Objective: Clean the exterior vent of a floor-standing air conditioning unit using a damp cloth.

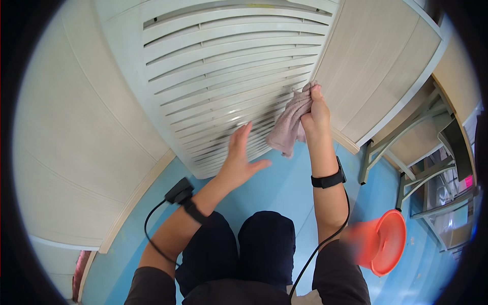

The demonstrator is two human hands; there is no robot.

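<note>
Bunched in my right hand [317, 108] is a pinkish-mauve cloth [291, 120], its loose end hanging down. The hand is beside the right edge of a white slatted vent panel [236, 72], and the cloth overlaps the lower slats in view; whether it touches them I cannot tell. My left hand [240, 158] is in front of the panel's lower part, slightly blurred, with thumb and fingers apart and nothing held. Dark gaps run between the panel's long horizontal slats.
An orange-red plastic bucket [389, 244] stands on the blue floor [282, 171] by my right elbow. Pale wood-look panels [373, 72] flank the vent. Metal-legged desks [381, 152] are at the right. Black cables [152, 240] run from devices strapped to both my forearms.
</note>
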